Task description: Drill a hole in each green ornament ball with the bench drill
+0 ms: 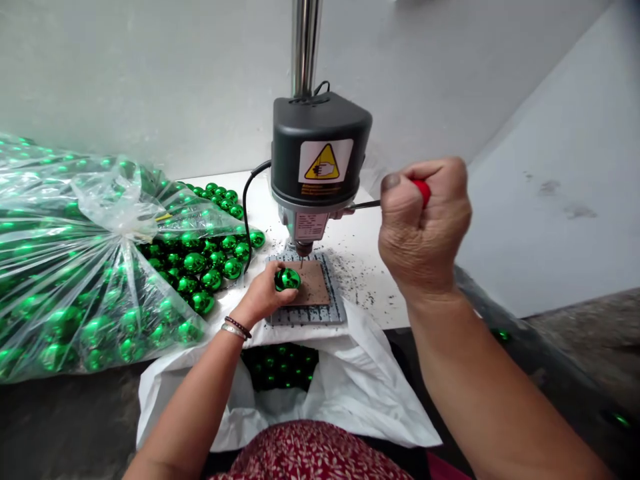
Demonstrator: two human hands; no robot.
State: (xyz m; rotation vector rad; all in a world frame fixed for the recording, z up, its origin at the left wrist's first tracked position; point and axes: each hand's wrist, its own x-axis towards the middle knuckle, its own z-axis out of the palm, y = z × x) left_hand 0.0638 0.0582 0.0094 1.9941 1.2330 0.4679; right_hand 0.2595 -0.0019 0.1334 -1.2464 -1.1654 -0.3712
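A shiny green ball (287, 279) is pinched in my left hand (266, 288), over the left part of a brown board (315, 283) on the grey drill-press base (333, 313). Just above and right of the ball points the thin drill bit (301, 262), with a small gap between them. The black drill head (321, 150) stands over the base on a metal column. Raised at the right, my right hand (425, 223) is closed around the red knob (423, 193) of the drill's lever.
On the left, a clear plastic bag (125, 227) of green balls lies beside several loose green balls (203, 267). Dark shavings (357, 277) litter the white table (385, 303). An open white sack (355, 387) with green balls inside hangs before the table's front edge.
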